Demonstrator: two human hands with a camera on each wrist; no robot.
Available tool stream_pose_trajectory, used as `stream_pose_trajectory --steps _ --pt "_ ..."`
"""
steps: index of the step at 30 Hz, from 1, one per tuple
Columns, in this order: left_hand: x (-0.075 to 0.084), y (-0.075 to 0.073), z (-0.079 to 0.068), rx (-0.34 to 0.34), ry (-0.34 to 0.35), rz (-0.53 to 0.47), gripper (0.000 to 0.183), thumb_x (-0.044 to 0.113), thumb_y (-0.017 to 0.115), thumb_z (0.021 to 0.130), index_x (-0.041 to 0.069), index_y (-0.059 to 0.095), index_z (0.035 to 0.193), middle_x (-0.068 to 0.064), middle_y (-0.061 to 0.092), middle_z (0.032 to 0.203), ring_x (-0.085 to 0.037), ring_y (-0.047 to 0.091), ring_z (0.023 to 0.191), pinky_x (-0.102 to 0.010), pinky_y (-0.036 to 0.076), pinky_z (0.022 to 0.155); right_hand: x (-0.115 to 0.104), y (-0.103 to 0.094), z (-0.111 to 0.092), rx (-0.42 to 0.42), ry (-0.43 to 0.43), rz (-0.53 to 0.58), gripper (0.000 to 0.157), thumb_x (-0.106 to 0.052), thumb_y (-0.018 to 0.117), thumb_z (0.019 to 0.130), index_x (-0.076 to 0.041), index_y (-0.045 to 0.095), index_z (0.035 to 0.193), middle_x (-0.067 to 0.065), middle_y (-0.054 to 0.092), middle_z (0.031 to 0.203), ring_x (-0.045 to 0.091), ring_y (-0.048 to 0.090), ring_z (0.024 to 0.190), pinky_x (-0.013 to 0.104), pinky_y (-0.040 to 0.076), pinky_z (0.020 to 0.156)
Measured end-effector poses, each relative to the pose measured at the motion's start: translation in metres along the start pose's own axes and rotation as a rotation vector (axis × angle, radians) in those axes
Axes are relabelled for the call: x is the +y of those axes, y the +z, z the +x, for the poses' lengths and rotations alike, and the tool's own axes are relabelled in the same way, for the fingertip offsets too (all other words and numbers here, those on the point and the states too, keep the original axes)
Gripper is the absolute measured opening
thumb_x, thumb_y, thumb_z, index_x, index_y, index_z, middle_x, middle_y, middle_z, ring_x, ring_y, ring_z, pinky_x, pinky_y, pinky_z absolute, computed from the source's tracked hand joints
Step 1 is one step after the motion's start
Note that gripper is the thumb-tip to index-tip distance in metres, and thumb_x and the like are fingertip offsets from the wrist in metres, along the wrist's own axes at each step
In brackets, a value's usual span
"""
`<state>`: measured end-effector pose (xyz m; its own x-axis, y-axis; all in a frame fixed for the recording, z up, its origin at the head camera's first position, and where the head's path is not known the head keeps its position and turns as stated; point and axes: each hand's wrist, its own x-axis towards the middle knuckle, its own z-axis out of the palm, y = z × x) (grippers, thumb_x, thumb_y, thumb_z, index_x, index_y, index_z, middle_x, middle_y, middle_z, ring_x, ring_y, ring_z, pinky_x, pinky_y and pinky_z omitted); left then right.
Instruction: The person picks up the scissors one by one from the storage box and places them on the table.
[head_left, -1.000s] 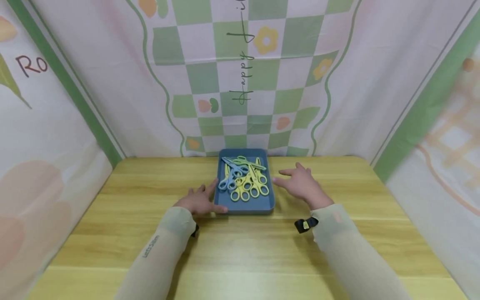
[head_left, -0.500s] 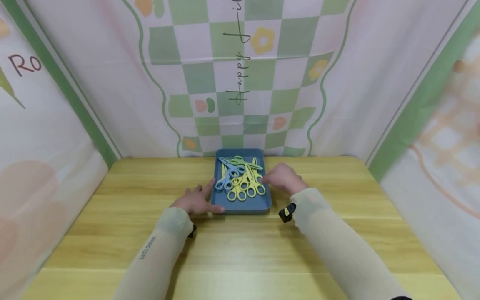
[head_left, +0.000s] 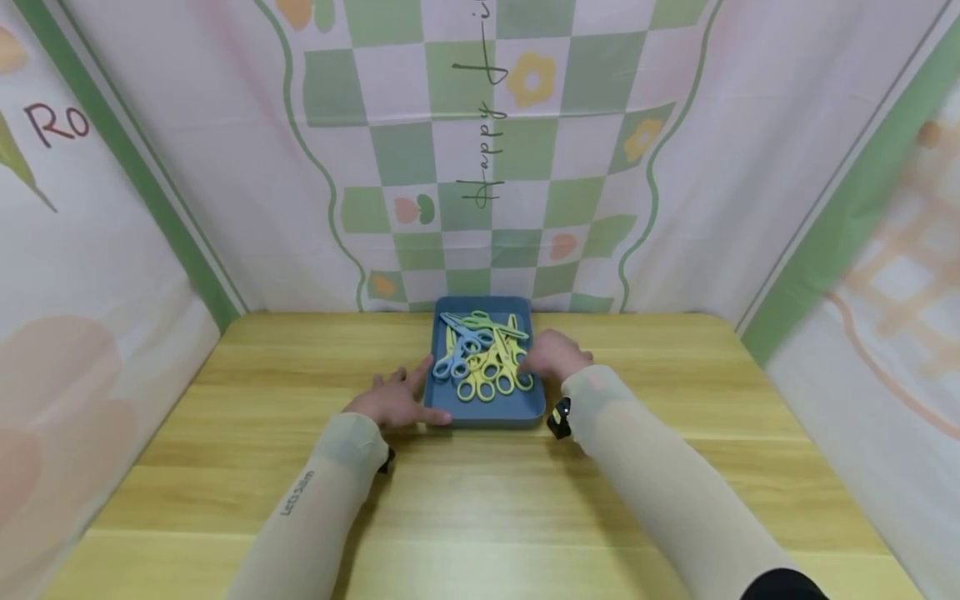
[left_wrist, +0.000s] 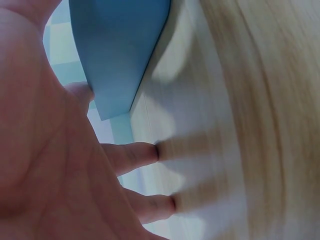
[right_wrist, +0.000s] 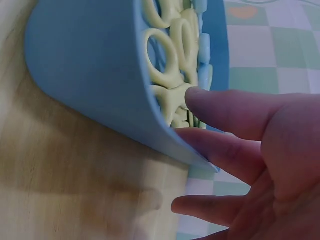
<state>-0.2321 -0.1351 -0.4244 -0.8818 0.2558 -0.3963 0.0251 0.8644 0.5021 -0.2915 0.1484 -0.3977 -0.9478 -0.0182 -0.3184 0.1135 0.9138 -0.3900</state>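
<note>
A blue tray (head_left: 487, 414) at the back of the table holds a pile of scissors: yellow scissors (head_left: 476, 389) at the front, blue scissors (head_left: 452, 364) on the left and green scissors (head_left: 495, 323) on top at the back. My left hand (head_left: 393, 402) lies spread along the tray's left side, thumb at its front left corner; its fingertips (left_wrist: 140, 154) reach down to the table. Over the right rim, my right hand (head_left: 557, 358) pinches a pair of yellow scissors (right_wrist: 176, 97) between thumb and index finger. Its other fingers extend outside the tray.
The wooden table (head_left: 480, 508) runs back to a fabric backdrop (head_left: 517, 158) with green and white checks, just behind the tray. Further fabric panels stand to the left and right. A black strap (head_left: 558, 418) sits at the right wrist.
My right hand has moved left from beside the tray to over its right rim, its fingers drawing together on the yellow scissors. The left hand stays against the tray.
</note>
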Motion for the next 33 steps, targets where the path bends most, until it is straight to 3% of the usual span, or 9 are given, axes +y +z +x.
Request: stream_pose_trajectory --steps 5,9,14,18,25,33 --pt "0.0005 -0.0004 -0.0012 0.002 -0.002 -0.009 0.114 0.073 0.070 0.075 0.043 0.000 0.159 -0.019 0.001 0.164 -0.056 -0.003 0.142 -0.079 0.006 0.102 -0.0031 0.0031 0.0057 -0.031 0.033 -0.044 0.035 -0.032 0.080 0.081 -0.005 0.069 0.101 0.012 0.063 0.117 0.033 0.054 0.108 0.073 0.024 0.100" --pt "0.0012 -0.0004 -0.0022 0.000 -0.002 -0.019 0.112 0.071 0.071 0.077 0.043 0.000 0.159 -0.020 0.001 0.164 -0.056 -0.004 0.142 -0.079 0.006 0.102 -0.0056 0.0058 0.0086 -0.040 0.030 -0.097 0.035 -0.031 0.079 0.082 -0.004 0.070 0.102 0.016 0.061 0.125 0.039 0.053 0.114 0.074 0.024 0.099" --pt "0.0004 -0.0002 -0.0013 0.003 -0.007 -0.016 0.111 0.070 0.071 0.076 0.045 0.000 0.158 -0.019 0.002 0.164 -0.055 -0.003 0.142 -0.079 0.006 0.102 -0.0086 0.0080 0.0102 -0.049 0.031 -0.147 0.044 -0.029 0.081 0.081 -0.002 0.071 0.114 0.022 0.052 0.140 0.057 0.034 0.132 0.080 0.011 0.101" --pt "0.0006 -0.0015 -0.0019 0.006 -0.001 -0.010 0.112 0.072 0.070 0.076 0.045 0.000 0.158 -0.019 0.002 0.164 -0.055 -0.002 0.142 -0.079 0.005 0.102 -0.0101 0.0074 0.0089 -0.066 0.037 -0.161 0.042 -0.028 0.082 0.081 -0.005 0.072 0.114 0.022 0.048 0.145 0.061 0.023 0.136 0.080 0.005 0.101" --pt "-0.0001 -0.0016 -0.0030 0.012 -0.003 -0.010 0.113 0.074 0.070 0.074 0.045 0.001 0.158 -0.018 0.003 0.164 -0.054 -0.002 0.143 -0.078 0.005 0.103 -0.0089 0.0088 0.0088 -0.091 0.008 -0.189 0.017 -0.027 0.083 0.080 -0.012 0.076 0.086 0.014 0.060 0.133 0.051 0.044 0.127 0.083 0.007 0.099" --pt "-0.0011 -0.0009 -0.0016 0.011 0.000 -0.020 0.112 0.073 0.070 0.075 0.045 0.001 0.158 -0.018 0.001 0.164 -0.054 -0.003 0.143 -0.079 0.004 0.102 -0.0079 0.0099 0.0102 -0.109 -0.011 -0.156 0.030 -0.025 0.085 0.075 -0.007 0.072 0.095 0.010 0.063 0.115 0.033 0.057 0.107 0.079 0.018 0.100"
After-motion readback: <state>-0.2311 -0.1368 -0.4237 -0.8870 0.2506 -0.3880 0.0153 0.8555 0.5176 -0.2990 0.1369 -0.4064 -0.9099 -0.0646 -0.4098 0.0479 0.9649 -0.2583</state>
